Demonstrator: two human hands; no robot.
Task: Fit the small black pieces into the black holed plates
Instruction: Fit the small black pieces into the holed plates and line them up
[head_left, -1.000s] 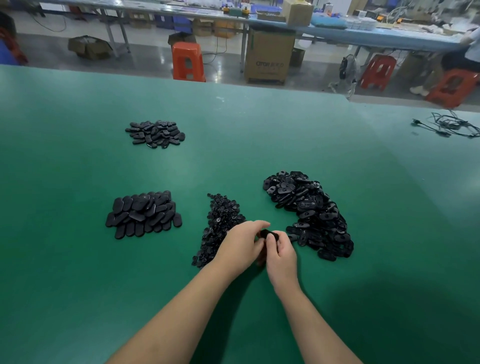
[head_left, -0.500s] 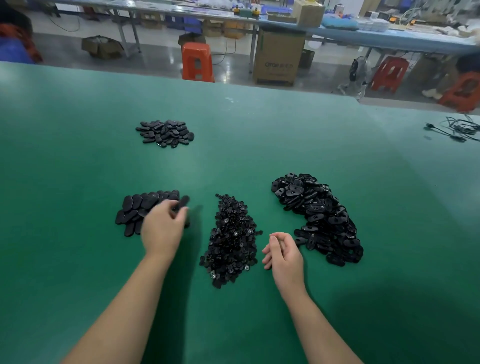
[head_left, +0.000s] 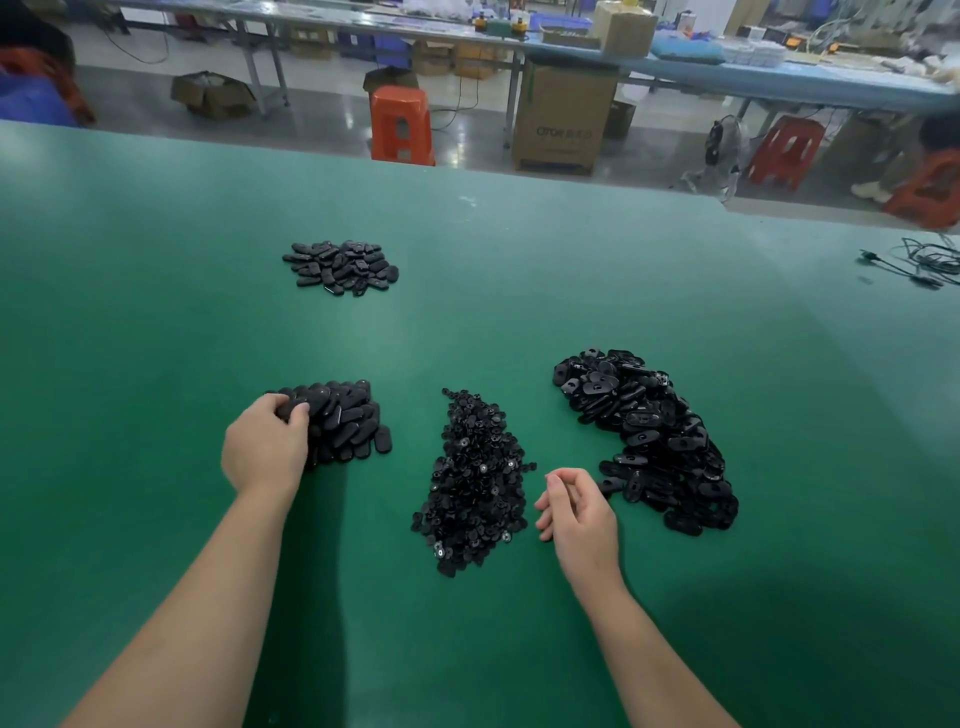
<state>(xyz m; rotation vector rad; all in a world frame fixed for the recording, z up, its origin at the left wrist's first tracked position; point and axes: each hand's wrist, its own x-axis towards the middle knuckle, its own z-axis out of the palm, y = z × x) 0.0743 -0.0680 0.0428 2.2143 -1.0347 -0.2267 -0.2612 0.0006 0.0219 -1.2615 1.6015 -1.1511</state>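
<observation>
— Where do the person's hands sit?

— The left hand (head_left: 265, 449) rests on the near-left heap of smooth oval pieces (head_left: 343, 423), its fingers curled over the pieces at the heap's left edge. Whether it actually pinches one is hidden under the fingers. The right hand (head_left: 576, 506) hovers just above the green table (head_left: 156, 312), between the middle pile of small black pieces (head_left: 475, 478) and the big pile of holed plates (head_left: 649, 436). Its fingers hang loosely curled, and nothing shows inside them.

— And the parts themselves?

— The small pieces form a narrow heap at the centre; single shapes blur together, though a few pale dots show. The holed plates spread to the right, near the right fingertips. A fourth, smaller heap of oval pieces (head_left: 340, 267) lies well apart, farther back on the left.

— Anything cut off?

— Black cables (head_left: 919, 262) run off the right edge. Beyond the table stand an orange stool (head_left: 400, 124) and a cardboard box (head_left: 563, 122).
</observation>
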